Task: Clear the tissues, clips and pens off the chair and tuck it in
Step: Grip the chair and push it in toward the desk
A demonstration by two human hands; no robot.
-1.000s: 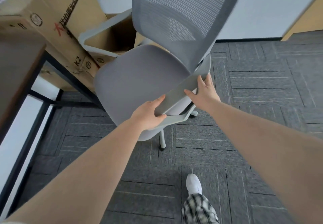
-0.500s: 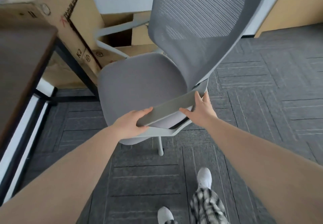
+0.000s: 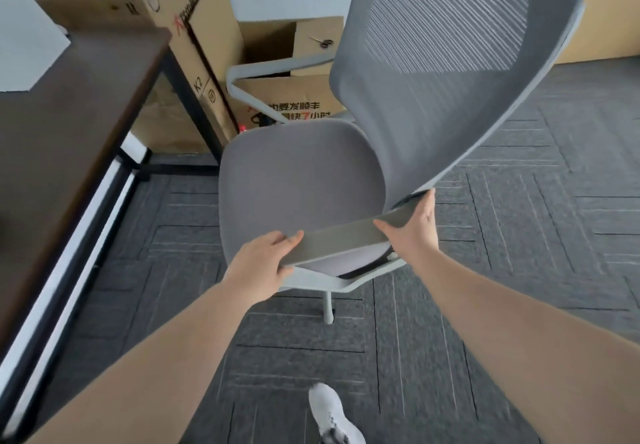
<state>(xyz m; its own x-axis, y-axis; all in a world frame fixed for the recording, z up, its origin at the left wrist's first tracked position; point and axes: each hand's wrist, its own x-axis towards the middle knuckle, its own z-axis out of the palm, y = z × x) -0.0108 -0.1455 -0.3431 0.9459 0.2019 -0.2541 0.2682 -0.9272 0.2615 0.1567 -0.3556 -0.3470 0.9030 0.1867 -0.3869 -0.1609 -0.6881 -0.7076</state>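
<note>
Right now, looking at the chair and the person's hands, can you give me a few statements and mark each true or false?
1. Both hands grip the chair's near armrest. True: left hand, right hand.
2. Tissues and pens lie on the seat. False: the seat is bare.
3. The chair is tucked under the desk. False: it stands beside the desk, on the carpet.
4. Cardboard boxes stand behind the chair. True.
</note>
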